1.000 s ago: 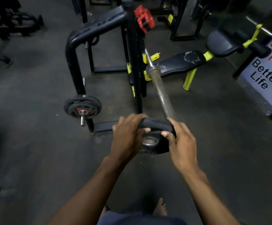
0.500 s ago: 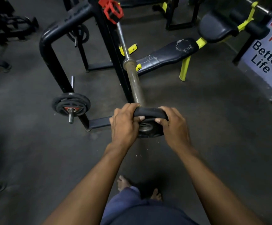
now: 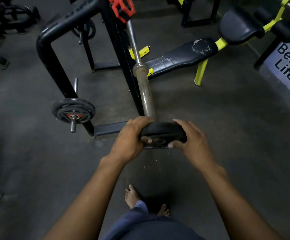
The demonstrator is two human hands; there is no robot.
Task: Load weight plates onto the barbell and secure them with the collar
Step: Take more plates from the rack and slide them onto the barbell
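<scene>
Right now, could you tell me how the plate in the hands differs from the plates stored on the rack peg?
The held plate is gripped by the left hand and right hand at the barbell sleeve end; the stored plates sit untouched. The held plate shows plain black; the stored plates show a red centre. Both are round and black.

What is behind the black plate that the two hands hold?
Behind the weight plate, the steel barbell sleeve runs away toward the rack upright. The plate and the left hand cover the sleeve's near end; the right hand holds the other side.
</scene>
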